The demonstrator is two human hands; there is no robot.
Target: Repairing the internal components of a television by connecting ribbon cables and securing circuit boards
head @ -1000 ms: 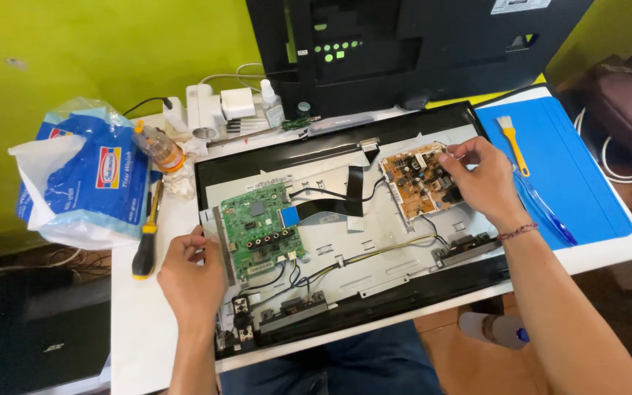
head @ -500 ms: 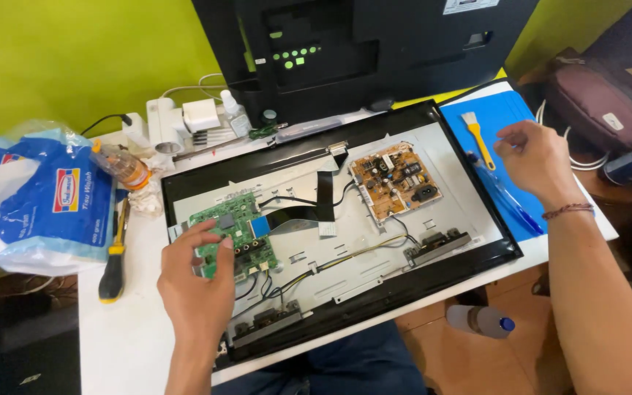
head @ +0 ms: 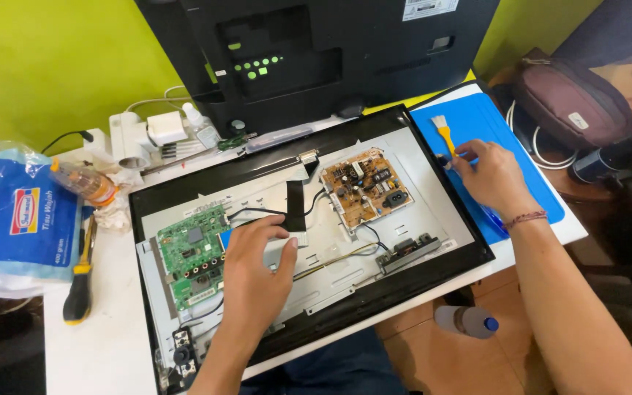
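An opened flat screen [head: 411,281] lies face down on the white table, its metal back plate bare. A green circuit board [head: 188,252] sits at its left and a brown power board [head: 367,186] at its right. My left hand [head: 257,274] rests flat on the plate beside the green board, fingers apart, fingertips by a black ribbon cable [head: 295,205]. My right hand [head: 491,179] is over the blue mat [head: 528,175], thumb and forefinger pinched on the handle end of a yellow brush [head: 444,135] lying there.
A black back cover [head: 330,51] stands upright behind the screen. At the left lie a yellow-and-black screwdriver [head: 78,289], a blue tissue pack [head: 16,223] and a small orange bottle [head: 85,183]. A dark red bag [head: 572,102] sits at the right, a bottle [head: 466,320] on the floor.
My right hand left the brown power board, crossed to the blue mat and closed on the brush handle. My left hand slid from the panel's left edge to the plate's middle.
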